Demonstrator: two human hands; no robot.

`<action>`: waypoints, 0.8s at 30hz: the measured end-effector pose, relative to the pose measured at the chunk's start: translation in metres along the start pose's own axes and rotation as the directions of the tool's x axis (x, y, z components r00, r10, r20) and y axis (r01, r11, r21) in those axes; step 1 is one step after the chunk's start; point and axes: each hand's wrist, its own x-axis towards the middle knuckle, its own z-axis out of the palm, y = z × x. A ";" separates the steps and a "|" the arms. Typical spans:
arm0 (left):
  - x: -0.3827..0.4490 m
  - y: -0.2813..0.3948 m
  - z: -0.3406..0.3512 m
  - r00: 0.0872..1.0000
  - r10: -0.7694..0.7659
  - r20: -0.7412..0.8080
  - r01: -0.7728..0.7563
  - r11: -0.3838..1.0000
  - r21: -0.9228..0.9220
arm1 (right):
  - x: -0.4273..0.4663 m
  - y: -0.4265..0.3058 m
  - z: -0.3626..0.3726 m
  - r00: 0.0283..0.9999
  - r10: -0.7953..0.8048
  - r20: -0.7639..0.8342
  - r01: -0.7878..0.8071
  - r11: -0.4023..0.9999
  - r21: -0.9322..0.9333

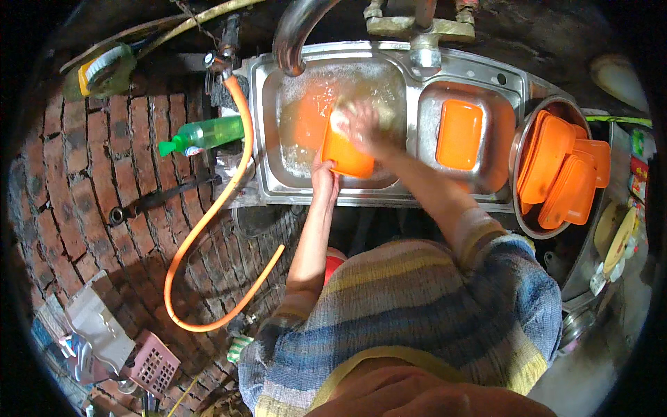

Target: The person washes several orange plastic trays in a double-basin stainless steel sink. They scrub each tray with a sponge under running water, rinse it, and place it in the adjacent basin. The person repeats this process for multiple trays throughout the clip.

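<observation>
My left hand (324,174) grips the lower left edge of an orange rectangular tray (350,156), held tilted over the large left basin of a stainless steel sink (333,195). Blurred by motion, my right hand (359,125) lies over the upper part of the tray, with a pale, whitish thing at its fingers, perhaps a sponge or foam. Sudsy water fills this basin, and another orange shape (310,120) shows under the surface. In the smaller right basin lies an orange tray (459,135).
Right of the sink, a metal bowl (553,233) holds several orange trays (550,151). A dark curved spout (292,36) overhangs the left basin. At left are a green bottle (216,133), an orange hose (182,250) and a brush (107,68) by the brick wall (94,182).
</observation>
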 end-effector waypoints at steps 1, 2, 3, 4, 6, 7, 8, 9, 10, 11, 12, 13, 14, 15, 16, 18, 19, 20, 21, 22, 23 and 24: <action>-0.010 0.006 0.002 1.000 -0.006 -0.007 0.006 1.000 0.023 | 0.009 0.009 0.008 0.999 0.047 -0.016 -0.049 0.993 -0.109; -0.020 0.013 0.006 1.000 -0.014 -0.009 0.014 0.999 0.048 | 0.022 0.026 0.018 0.995 0.086 0.055 -0.086 0.996 -0.003; -0.030 0.020 0.011 1.000 -0.024 -0.007 0.024 0.997 0.073 | 0.038 0.050 0.028 0.986 0.119 0.117 -0.131 0.987 0.094; -0.033 0.027 0.013 0.999 0.005 0.033 -0.007 0.998 0.057 | 0.046 0.065 0.033 0.973 0.141 0.185 -0.175 0.967 0.186; -0.030 0.033 0.003 0.996 0.055 0.067 -0.059 0.997 0.057 | 0.059 0.069 0.012 0.845 0.285 0.451 -0.472 0.794 0.382; -0.019 0.035 -0.002 0.998 0.054 0.031 -0.055 0.998 0.025 | 0.073 0.065 -0.009 0.753 0.313 0.580 -0.610 0.664 0.433; -0.004 0.035 -0.007 0.999 0.051 -0.008 -0.051 0.999 -0.009 | 0.081 0.057 -0.029 0.526 0.358 0.771 -0.797 0.524 0.300; 0.013 0.035 -0.013 0.998 0.045 -0.045 -0.047 0.998 -0.042 | 0.074 0.054 -0.034 0.628 0.222 0.745 -0.730 0.500 0.466; 0.036 0.031 -0.022 0.986 0.099 -0.131 -0.095 0.995 0.036 | 0.065 0.056 -0.044 0.722 0.093 0.686 -0.644 0.453 0.616; 0.055 0.028 -0.025 0.977 0.146 -0.154 -0.140 0.989 0.052 | 0.058 0.055 -0.053 0.799 -0.036 0.600 -0.544 0.382 0.747; 0.071 0.024 -0.029 0.964 0.192 -0.185 -0.181 0.981 0.074 | 0.053 0.050 -0.060 0.830 -0.029 0.556 -0.497 0.413 0.763; 0.083 0.023 -0.031 0.947 0.238 -0.216 -0.221 0.970 0.097 | 0.051 0.045 -0.069 0.859 -0.025 0.511 -0.449 0.442 0.777; 0.092 0.024 -0.028 0.963 0.172 -0.206 -0.160 0.984 0.076 | 0.047 0.039 -0.078 0.885 -0.015 0.465 -0.405 0.467 0.786; 0.099 0.023 -0.024 0.975 0.108 -0.196 -0.099 0.994 0.055 | 0.041 0.034 -0.083 0.908 -0.009 0.418 -0.359 0.493 0.793; 0.104 0.020 -0.016 0.984 0.040 -0.174 -0.035 0.999 0.034 | 0.032 0.032 -0.084 0.955 0.043 0.293 -0.273 0.507 0.817; 0.069 0.036 0.044 0.990 -0.140 0.001 0.138 0.972 -0.190 | 0.019 0.016 -0.101 0.997 0.065 0.035 -0.073 0.805 0.588; 0.051 0.041 0.060 0.974 -0.212 0.083 0.227 0.931 -0.286 | 0.008 0.002 -0.105 0.996 0.031 -0.080 0.007 0.903 0.430; 0.048 0.038 0.062 0.925 -0.076 0.373 0.219 0.908 -0.357 | -0.003 -0.010 -0.106 0.982 -0.138 -0.133 0.178 0.910 0.374; 0.055 0.023 0.055 0.945 -0.166 0.281 0.273 0.875 -0.399 | -0.014 -0.020 -0.105 0.936 -0.303 -0.177 0.345 0.886 0.310; 0.068 0.003 0.020 0.852 -0.179 0.492 0.412 0.809 -0.419 | -0.015 -0.028 -0.103 0.856 -0.469 -0.219 0.513 0.826 0.236; 0.081 -0.011 -0.007 0.713 -0.161 0.683 0.548 0.736 -0.399 | -0.013 -0.031 -0.097 0.883 -0.437 -0.171 0.469 0.826 0.313; 0.078 -0.016 0.000 0.751 -0.157 0.641 0.554 0.679 -0.482 | -0.016 -0.028 -0.086 0.914 -0.390 -0.111 0.402 0.836 0.374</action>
